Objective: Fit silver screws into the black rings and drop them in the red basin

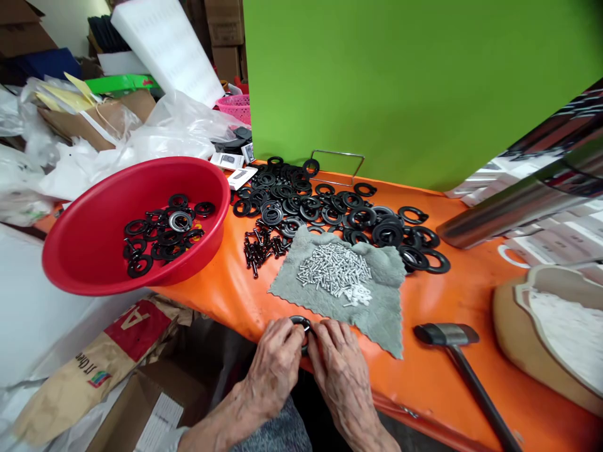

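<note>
At the table's front edge a black ring (300, 321) is held between my two hands. My left hand (277, 355) pinches its left side, fingers bent around it. My right hand (340, 359) grips its right side, thumb and fingertips close to the left ones; a small shiny part shows at the ring there, too small to name. Just beyond my hands lies a grey-green cloth (294, 292) bearing a heap of small silver pins (334, 267) and a few white pieces (358, 295). Black pins (259, 248) are piled left of the cloth.
Many black rings (330, 204) are heaped behind the cloth. A red basin (94, 238) with more rings stands at left. To the right lies a mallet (447, 334), beside a tan tub (522, 333) and a metal cylinder (499, 207). A green panel (405, 88) rises behind.
</note>
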### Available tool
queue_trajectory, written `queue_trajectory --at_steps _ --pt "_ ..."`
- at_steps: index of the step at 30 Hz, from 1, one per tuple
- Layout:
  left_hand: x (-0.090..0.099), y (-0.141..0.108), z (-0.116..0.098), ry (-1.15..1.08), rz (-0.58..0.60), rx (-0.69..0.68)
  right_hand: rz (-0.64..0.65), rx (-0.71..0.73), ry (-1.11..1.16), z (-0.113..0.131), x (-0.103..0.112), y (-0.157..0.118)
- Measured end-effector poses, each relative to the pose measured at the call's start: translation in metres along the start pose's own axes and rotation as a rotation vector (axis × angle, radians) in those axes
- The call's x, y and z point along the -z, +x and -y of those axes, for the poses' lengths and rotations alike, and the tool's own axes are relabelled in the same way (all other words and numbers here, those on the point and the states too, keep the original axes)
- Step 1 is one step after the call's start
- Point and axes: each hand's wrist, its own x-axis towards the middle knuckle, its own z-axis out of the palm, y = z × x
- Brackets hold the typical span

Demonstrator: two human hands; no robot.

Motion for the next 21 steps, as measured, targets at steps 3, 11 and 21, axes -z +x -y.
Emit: queue_trajectory --at_steps 3,11,21 --pt "-0.006 -0.004 0.002 -0.017 -0.047 -0.005 -0.014 0.007 0.008 0.001 0.003 0.001" --pt "0.023 0.006 -0.002 -0.337 0.008 0.256 -0.088 0.008 0.036 -0.067 0.032 0.017" --pt "0.045 0.024 -0.002 -0.94 0.184 0.606 0.051 0.161 0.083 -0.108 0.018 0.03"
